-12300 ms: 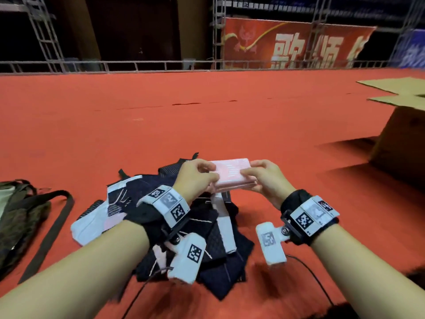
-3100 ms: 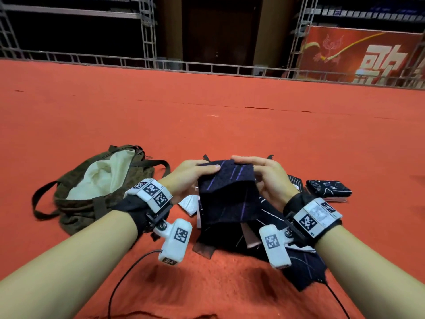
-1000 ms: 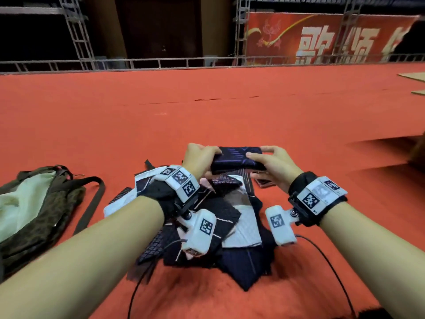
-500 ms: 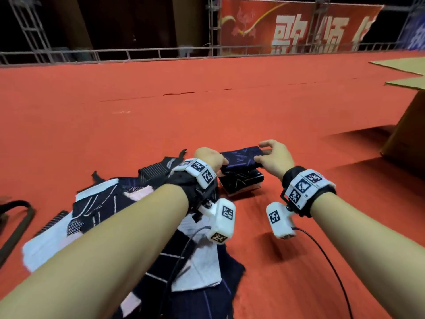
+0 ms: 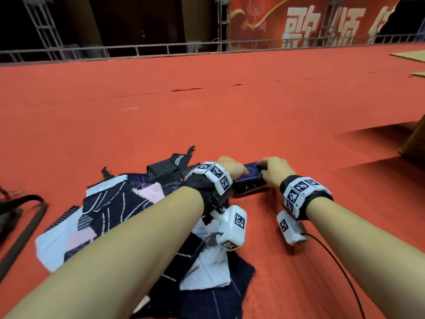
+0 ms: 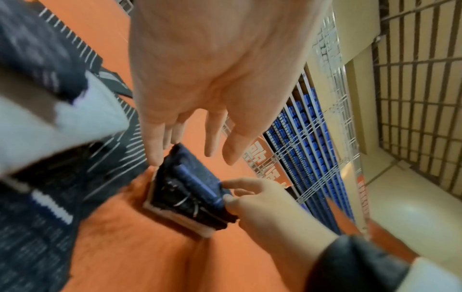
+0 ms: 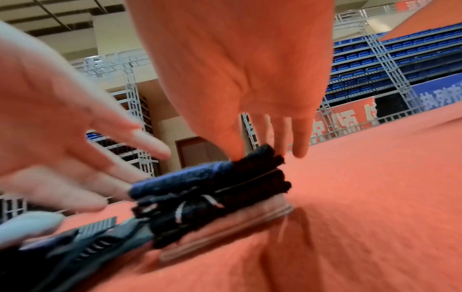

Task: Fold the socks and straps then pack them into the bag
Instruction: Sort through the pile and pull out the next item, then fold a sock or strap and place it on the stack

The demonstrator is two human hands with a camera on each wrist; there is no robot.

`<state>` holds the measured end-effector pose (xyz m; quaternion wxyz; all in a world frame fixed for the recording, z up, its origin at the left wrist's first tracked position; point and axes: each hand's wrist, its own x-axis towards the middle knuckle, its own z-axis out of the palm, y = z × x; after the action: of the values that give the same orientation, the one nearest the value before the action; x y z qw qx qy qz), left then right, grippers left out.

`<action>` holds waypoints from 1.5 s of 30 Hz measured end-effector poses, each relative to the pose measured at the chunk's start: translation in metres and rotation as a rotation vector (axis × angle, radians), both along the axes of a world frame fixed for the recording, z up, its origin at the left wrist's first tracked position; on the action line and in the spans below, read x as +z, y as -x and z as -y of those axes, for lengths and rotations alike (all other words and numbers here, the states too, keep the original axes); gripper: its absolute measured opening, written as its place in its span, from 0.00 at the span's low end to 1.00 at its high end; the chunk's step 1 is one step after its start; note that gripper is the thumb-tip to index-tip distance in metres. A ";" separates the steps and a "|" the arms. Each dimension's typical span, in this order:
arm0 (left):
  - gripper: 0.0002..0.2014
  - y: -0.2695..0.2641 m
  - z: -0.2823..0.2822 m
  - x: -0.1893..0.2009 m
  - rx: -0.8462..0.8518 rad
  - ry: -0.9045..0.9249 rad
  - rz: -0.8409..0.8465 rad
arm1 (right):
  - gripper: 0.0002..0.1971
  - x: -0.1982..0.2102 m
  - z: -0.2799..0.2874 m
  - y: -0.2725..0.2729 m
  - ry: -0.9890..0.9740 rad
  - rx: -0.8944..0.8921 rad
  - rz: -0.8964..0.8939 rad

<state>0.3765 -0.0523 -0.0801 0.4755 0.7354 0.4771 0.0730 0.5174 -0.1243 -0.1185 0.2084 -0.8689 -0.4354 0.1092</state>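
A folded navy sock [image 5: 253, 172] lies on top of a small stack of folded socks [image 5: 250, 188] on the red carpet. In the left wrist view the navy sock [image 6: 197, 177] sits over a black one and a pink one. My left hand [image 5: 239, 171] touches its left end with straight fingers [image 6: 155, 156]. My right hand [image 5: 268, 169] pinches the right end, thumb on the near side and fingers behind it [image 7: 280, 138]. A loose pile of unfolded dark, white and pink socks [image 5: 119, 203] lies to the left under my left forearm.
A dark strap of the bag [image 5: 27, 222] shows at the left edge; the bag itself is out of view. A cardboard box [image 5: 417, 139] stands at the right edge. Open red carpet [image 5: 207, 111] stretches ahead to a metal railing.
Both hands lowered the folded navy sock onto the stack at the right of the pile. My left fingers have straightened off it.
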 end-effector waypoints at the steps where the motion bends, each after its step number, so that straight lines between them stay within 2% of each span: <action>1: 0.17 0.004 -0.001 0.009 0.005 0.038 0.041 | 0.20 0.008 0.001 0.009 -0.054 0.002 0.034; 5: 0.20 0.051 -0.003 0.059 -0.003 0.087 0.201 | 0.17 0.041 -0.004 0.066 -0.238 0.101 0.051; 9: 0.13 0.123 -0.010 0.081 0.036 0.031 0.197 | 0.10 0.071 -0.011 0.146 -0.174 0.376 -0.020; 11: 0.05 0.163 -0.015 0.078 0.099 -0.032 0.168 | 0.09 0.078 -0.014 0.188 -0.132 0.450 0.008; 13: 0.01 0.204 -0.020 0.066 0.167 -0.068 0.126 | 0.12 0.079 -0.018 0.223 -0.090 0.481 0.014; 16: 0.06 0.262 -0.024 0.039 0.283 -0.080 0.039 | 0.27 0.077 -0.020 0.261 0.076 0.506 0.045; 17: 0.08 0.278 -0.021 0.031 0.306 -0.054 0.028 | 0.30 0.077 -0.019 0.270 0.119 0.500 0.084; 20: 0.12 0.313 -0.007 0.009 0.338 0.078 0.090 | 0.21 0.074 -0.015 0.289 0.201 0.444 0.079; 23: 0.18 0.327 0.006 0.000 0.406 0.193 0.224 | 0.13 0.068 -0.007 0.296 0.188 0.379 -0.202; 26: 0.20 0.342 0.014 -0.006 0.462 0.229 0.292 | 0.10 0.065 0.014 0.314 -0.046 0.381 -0.657; 28: 0.17 0.355 0.025 -0.004 0.413 0.319 0.358 | 0.10 0.062 0.030 0.324 -0.184 0.405 -0.953; 30: 0.17 0.365 0.032 -0.003 0.327 0.453 0.562 | 0.13 0.055 0.040 0.330 -0.259 0.431 -1.154; 31: 0.18 0.369 0.033 -0.003 0.304 0.482 0.662 | 0.14 0.049 0.040 0.332 -0.273 0.427 -1.197; 33: 0.20 0.376 0.034 -0.006 0.288 0.448 0.723 | 0.15 0.036 0.040 0.338 -0.267 0.376 -1.240; 37: 0.11 0.377 0.034 -0.024 0.365 0.322 0.656 | 0.12 0.012 0.034 0.351 -0.267 0.224 -1.273; 41: 0.13 0.382 0.025 -0.053 0.384 0.200 0.612 | 0.12 -0.008 0.021 0.354 -0.250 0.190 -1.212; 43: 0.12 0.385 0.022 -0.063 0.402 0.214 0.635 | 0.13 -0.014 0.019 0.354 -0.240 0.197 -1.190; 45: 0.15 0.388 0.023 -0.072 0.416 0.314 0.723 | 0.13 -0.019 0.020 0.353 -0.253 0.216 -1.215</action>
<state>-0.0116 -0.0752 -0.1521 0.6928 0.4701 0.4233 0.3462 0.1643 -0.1439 -0.1372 0.5074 -0.5715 -0.3343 0.5516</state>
